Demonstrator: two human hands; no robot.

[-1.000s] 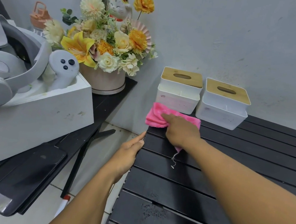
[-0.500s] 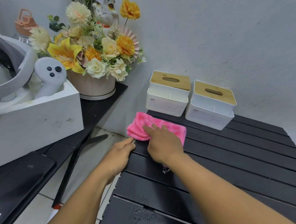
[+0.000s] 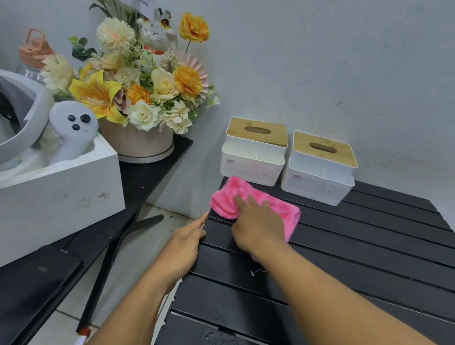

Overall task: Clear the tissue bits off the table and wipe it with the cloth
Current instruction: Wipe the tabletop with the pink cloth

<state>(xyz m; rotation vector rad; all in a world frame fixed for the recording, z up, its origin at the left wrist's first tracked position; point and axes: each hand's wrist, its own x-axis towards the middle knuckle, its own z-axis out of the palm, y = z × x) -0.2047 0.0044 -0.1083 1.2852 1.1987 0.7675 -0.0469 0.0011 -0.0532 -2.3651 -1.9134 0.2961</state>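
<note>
The pink cloth (image 3: 226,197) is pressed under the flat-fingered right hand (image 3: 257,226) at the tabletop's (image 3: 367,243) far left corner. The left hand (image 3: 185,246) is laid straight-fingered against the edge. Tissue bits look cleared, bar one white scrap (image 3: 257,272); near droplets (image 3: 220,340) are judged left to wipe.

Cloth (image 3: 257,200) lies on counter (image 3: 366,257) near the far-left corner, right grip (image 3: 260,226) flat on top. Left grip (image 3: 184,249) rests against the counter's left edge, just beside cloth. Behind cloth, along far edge: left tissue box (image 3: 253,152) in the corner, right tissue box (image 3: 319,170) just beside it.
</note>
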